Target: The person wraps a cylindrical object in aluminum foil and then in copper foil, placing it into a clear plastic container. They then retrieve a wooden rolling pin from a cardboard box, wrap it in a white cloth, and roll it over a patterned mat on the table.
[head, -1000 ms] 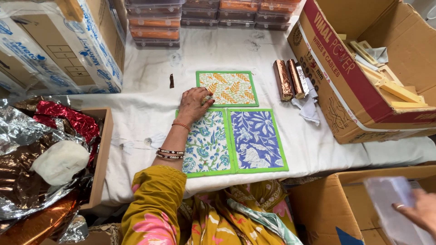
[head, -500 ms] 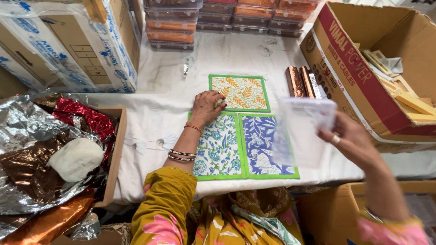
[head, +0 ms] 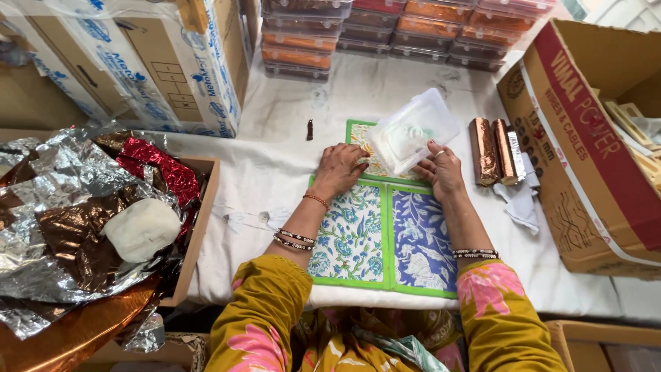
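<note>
Seemingly midway: three printed cards [head: 375, 238] lie arranged on the white counter [head: 275, 172]. Left hand [head: 339, 169] presses flat on the top card; right hand [head: 441, 169] grips a clear pouch [head: 413, 131] above it, not yet set down.

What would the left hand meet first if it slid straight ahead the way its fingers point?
The left hand points up and right across the orange printed card. It would probably meet the clear plastic packet first, held by the right hand, though depth is unclear.
</note>
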